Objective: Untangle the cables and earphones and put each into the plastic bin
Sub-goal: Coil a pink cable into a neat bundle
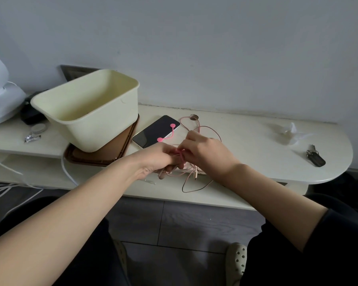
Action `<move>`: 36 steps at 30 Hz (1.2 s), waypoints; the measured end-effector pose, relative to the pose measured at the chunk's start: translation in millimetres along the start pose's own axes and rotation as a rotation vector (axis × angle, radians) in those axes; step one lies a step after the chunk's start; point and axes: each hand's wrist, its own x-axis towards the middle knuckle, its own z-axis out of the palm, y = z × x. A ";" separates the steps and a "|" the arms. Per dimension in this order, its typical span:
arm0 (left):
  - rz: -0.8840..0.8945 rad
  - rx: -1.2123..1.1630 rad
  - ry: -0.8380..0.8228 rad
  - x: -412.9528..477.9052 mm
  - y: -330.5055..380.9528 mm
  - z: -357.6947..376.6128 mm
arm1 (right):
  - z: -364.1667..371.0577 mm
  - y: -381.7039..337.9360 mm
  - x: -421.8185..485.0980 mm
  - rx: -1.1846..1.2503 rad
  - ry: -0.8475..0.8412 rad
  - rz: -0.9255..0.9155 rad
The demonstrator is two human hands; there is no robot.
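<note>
Cables [192, 172] — where are they?
Bunched between the hands: left hand [157, 159] and right hand [203, 151] both pinch the pink tangle over the tabletop [246, 141] — plastic bin [87, 129] sits to their left.

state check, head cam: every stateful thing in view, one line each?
plastic bin: open top, stands on the brown lid, no cable seen inside.
cable bundle: tangled, outside the bin.
left hand: grips the bundle.
right hand: pinches a strand of it.
phone: face up, screen dark.
pink tie: undone, lying across the phone.
</note>
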 end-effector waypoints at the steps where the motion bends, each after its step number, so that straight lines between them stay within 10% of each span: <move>1: -0.003 -0.018 0.005 0.2 -0.4 0.8 | 0.2 0.3 0.5 0.002 0.004 0.016; 16: -0.019 -0.105 -0.055 2.4 -2.6 3.7 | -0.3 7.0 -10.6 0.050 0.008 -0.118; 30: 0.030 -0.035 0.063 2.7 -1.8 9.2 | 7.5 4.3 -7.8 0.388 0.099 0.236; 36: 0.261 0.232 -0.029 3.8 -3.5 6.3 | -4.0 7.3 -3.7 0.473 -0.196 0.307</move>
